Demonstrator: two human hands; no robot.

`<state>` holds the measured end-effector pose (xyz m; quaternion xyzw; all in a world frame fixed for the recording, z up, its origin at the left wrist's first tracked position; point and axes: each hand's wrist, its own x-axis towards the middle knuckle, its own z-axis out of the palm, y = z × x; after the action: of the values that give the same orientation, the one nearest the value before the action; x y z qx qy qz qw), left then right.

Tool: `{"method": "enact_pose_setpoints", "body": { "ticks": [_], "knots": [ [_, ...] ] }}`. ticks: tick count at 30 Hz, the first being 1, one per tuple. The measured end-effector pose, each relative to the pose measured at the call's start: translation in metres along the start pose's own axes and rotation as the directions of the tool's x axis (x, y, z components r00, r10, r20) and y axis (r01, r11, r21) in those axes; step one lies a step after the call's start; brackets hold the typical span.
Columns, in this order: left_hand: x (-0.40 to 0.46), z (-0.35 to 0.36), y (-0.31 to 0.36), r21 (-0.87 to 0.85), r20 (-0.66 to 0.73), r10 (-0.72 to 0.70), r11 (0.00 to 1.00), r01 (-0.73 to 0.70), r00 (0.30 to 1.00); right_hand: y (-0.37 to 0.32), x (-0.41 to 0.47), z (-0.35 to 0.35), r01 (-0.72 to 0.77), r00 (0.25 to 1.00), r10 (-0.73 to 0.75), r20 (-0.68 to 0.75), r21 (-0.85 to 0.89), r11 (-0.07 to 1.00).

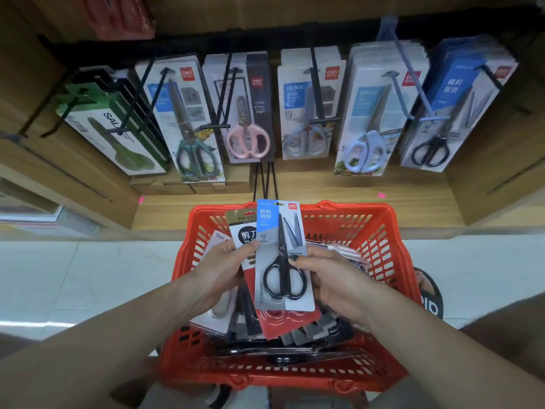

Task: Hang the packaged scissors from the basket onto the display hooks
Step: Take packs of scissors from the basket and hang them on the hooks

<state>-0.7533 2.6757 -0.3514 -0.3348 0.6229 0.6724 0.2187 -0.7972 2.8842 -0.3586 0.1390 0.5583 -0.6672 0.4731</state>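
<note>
Right hand (333,278) pinches the black scissors pack (281,258) above the red basket (380,231), left hand (218,267) grips more packs: light, stiff, slick card, likely best held near its top hang hole.

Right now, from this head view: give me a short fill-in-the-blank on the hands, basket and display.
1. The basket below the hands is ____ in colour.
2. The scissors in the blue-topped pack held by the right hand have ____ handles.
3. The left hand grips a pack with a ____ lower half.
4. On the display, the pack with pink-handled scissors hangs on a ____ hook.

Missing words: red; black; red; black
</note>
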Motion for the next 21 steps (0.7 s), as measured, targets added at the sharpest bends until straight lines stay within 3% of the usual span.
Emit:
{"method": "enact_pose_setpoints", "body": {
  "ticks": [4,10,12,13,16,21],
  "knots": [
    [0.001,-0.001,-0.003,0.068,-0.003,0.001,0.998,0.0,1.0,0.005,0.003,0.001,0.009,0.997,-0.01,-0.079,-0.008,1.0],
    [0.007,-0.015,-0.009,0.277,-0.152,0.012,0.96,0.031,0.988,0.003,0.01,-0.014,0.033,0.969,-0.015,-0.248,0.067,0.997],
    [0.009,-0.022,-0.009,0.353,-0.178,0.008,0.934,0.057,0.984,0.002,0.012,-0.023,0.046,0.938,-0.06,-0.341,-0.049,0.998],
    [0.01,-0.025,-0.009,0.374,-0.178,-0.003,0.925,0.07,0.984,0.003,0.015,-0.03,0.043,0.907,-0.119,-0.405,-0.191,0.981],
    [0.016,-0.029,-0.01,0.386,-0.182,-0.033,0.917,0.103,0.983,0.005,0.022,-0.048,0.011,0.814,-0.317,-0.486,-0.533,0.846],
    [0.021,-0.033,-0.009,0.371,-0.199,-0.056,0.92,0.128,0.978,0.007,0.029,-0.071,-0.08,0.774,-0.328,-0.542,-0.597,0.798]
  ]
}}
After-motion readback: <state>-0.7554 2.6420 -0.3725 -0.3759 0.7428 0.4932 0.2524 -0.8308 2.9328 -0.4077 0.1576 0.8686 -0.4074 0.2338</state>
